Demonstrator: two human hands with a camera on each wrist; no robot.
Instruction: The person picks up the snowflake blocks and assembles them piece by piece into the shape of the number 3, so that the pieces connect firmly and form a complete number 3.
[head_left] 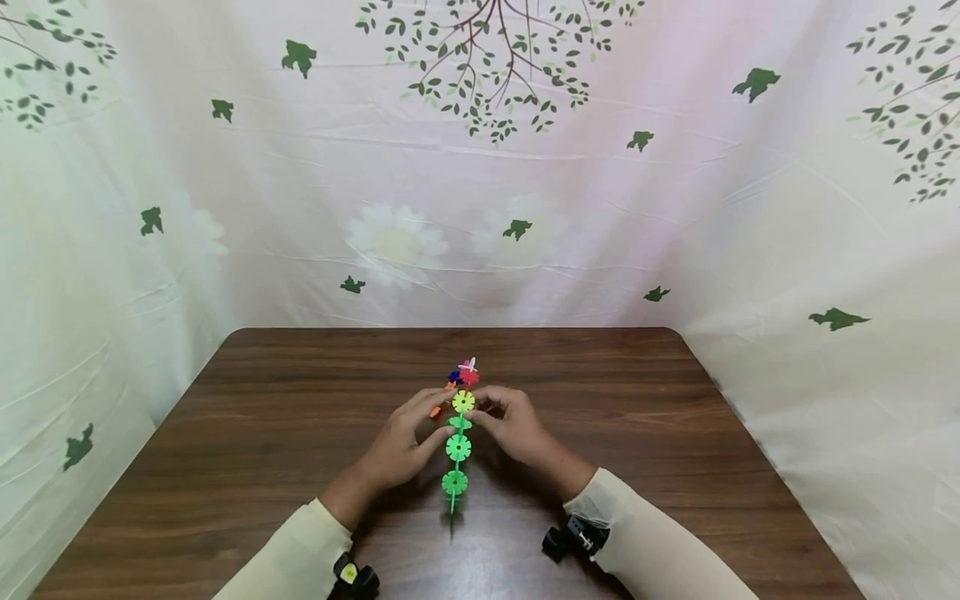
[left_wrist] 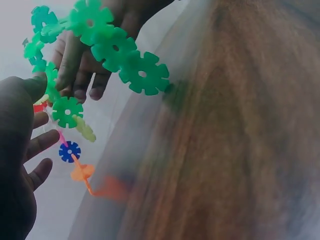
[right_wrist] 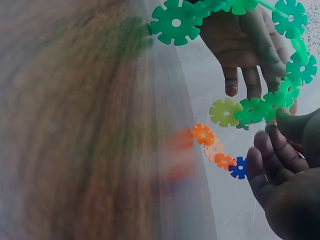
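Note:
A chain of notched plastic flower discs [head_left: 458,448] stands over the table between both hands, with several green discs at the near side. A yellow disc [head_left: 463,401] sits above them, and a red disc [head_left: 469,377] and a white one lie farther back. My left hand [head_left: 405,437] pinches the chain from the left, its thumb against a green disc. From the right, my right hand [head_left: 517,425] pinches it near the yellow disc. Blue [right_wrist: 240,168] and orange discs [right_wrist: 202,134] form another stretch in the right wrist view. Fingers partly hide the joints.
The brown wooden table [head_left: 247,450] has rounded far corners. A pale printed curtain [head_left: 450,192] hangs behind it and along both sides. Black wrist devices [head_left: 588,535] are strapped over the light sleeves.

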